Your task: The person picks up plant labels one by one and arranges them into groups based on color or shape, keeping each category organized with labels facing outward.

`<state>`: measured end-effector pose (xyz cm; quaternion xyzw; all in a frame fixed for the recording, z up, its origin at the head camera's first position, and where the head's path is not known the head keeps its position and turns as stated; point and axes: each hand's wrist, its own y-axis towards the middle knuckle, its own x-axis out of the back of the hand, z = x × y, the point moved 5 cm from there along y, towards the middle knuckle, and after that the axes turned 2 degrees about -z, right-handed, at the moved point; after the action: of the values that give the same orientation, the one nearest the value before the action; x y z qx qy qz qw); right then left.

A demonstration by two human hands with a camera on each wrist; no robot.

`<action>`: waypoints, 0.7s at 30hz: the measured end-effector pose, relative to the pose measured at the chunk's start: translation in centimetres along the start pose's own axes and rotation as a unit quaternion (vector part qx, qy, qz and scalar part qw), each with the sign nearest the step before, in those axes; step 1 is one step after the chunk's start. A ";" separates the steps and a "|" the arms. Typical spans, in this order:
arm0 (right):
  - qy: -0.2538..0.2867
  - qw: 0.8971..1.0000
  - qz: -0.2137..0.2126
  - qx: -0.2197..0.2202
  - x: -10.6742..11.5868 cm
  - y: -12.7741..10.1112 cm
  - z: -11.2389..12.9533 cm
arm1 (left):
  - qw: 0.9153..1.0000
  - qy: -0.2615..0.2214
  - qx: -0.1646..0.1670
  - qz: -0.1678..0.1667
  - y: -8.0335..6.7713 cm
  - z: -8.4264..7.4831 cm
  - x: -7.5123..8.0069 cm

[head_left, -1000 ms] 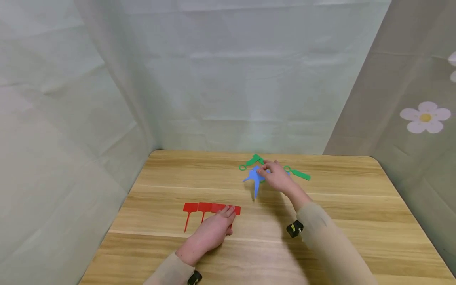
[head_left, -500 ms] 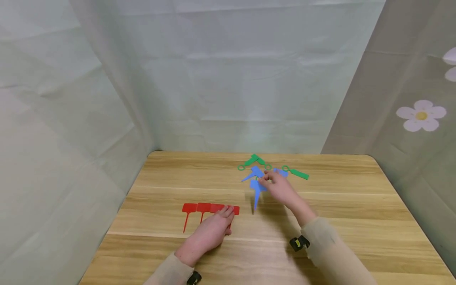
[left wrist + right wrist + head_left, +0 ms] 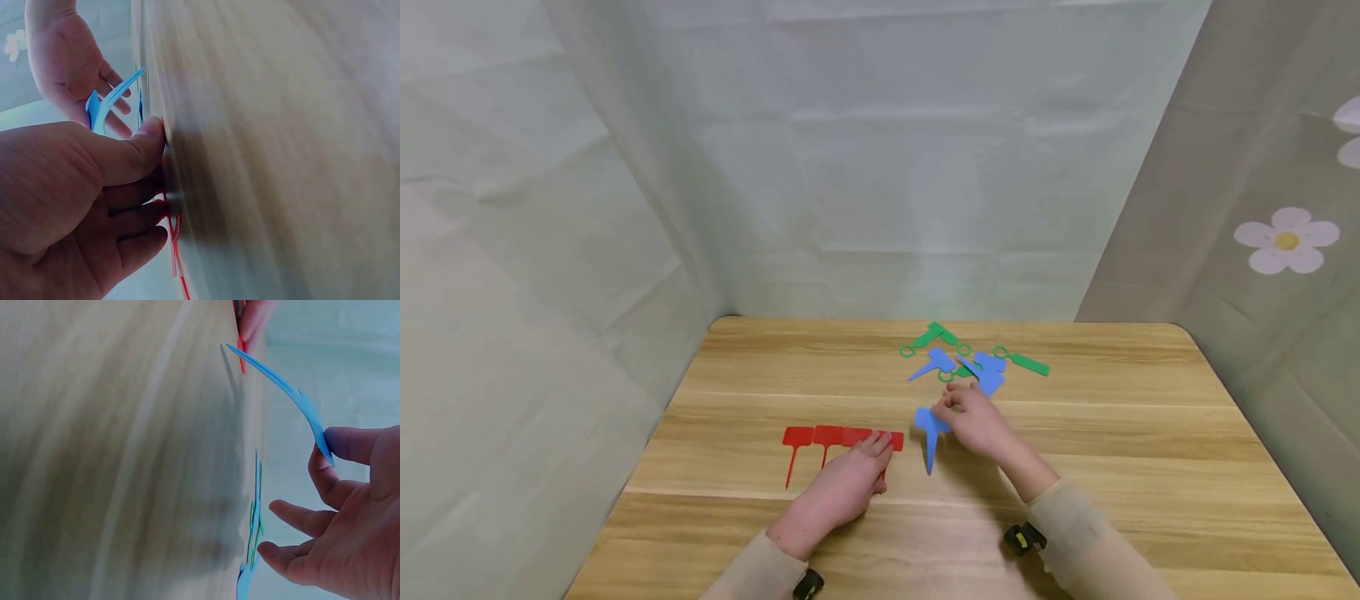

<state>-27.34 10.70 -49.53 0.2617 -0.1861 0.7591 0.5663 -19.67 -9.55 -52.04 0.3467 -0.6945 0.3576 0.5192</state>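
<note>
Pinching blue tag [image 3: 930, 427] by its head in right hand [image 3: 973, 423]; best lowered flat, at 3 o'clock of red tags [image 3: 838, 438], left hand [image 3: 842, 492] pressing those with relaxed fingers.

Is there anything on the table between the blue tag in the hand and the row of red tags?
Nothing visible. The right hand pinches the blue tag just right of the red tags, with only bare table in the gap. The left hand rests on the row's right end. The other blue and green tags lie behind.
</note>
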 end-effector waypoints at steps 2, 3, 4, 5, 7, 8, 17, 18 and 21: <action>-0.003 1.000 0.002 -0.012 -0.2 -0.2 0.1 | 1.000 -0.002 0.001 0.001 0.0 0.0 0.0; -0.005 1.000 0.003 -0.012 -0.3 -0.3 0.2 | 1.000 -0.002 0.002 0.002 0.0 0.0 0.0; -0.007 1.000 0.003 -0.012 -0.4 -0.4 0.4 | 1.000 -0.002 0.003 0.003 0.0 0.0 -0.1; -0.009 1.000 0.002 -0.008 -0.5 -0.5 0.5 | 1.000 -0.002 0.003 0.002 0.0 0.0 0.0; -0.012 1.000 0.001 -0.006 -0.7 -0.6 0.7 | 1.000 -0.002 0.002 0.001 0.0 -0.1 0.0; -0.013 1.000 0.001 -0.003 -0.7 -0.7 0.8 | 1.000 -0.002 0.002 0.001 0.0 -0.1 0.0; -0.026 1.000 0.000 -0.010 -1.5 -1.0 0.7 | 1.000 -0.003 0.005 0.004 0.0 -0.1 0.0; -0.030 0.999 -0.001 -0.013 -1.5 -1.0 0.7 | 1.000 0.000 0.004 0.003 0.0 0.0 -0.1; -0.046 0.999 -0.006 -0.016 -1.8 -1.0 0.4 | 1.000 0.004 0.003 0.004 0.1 0.0 -0.1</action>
<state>-25.92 9.41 -50.28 0.2884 -0.2223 0.7397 0.5659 -19.73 -9.49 -52.13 0.3443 -0.6924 0.3632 0.5198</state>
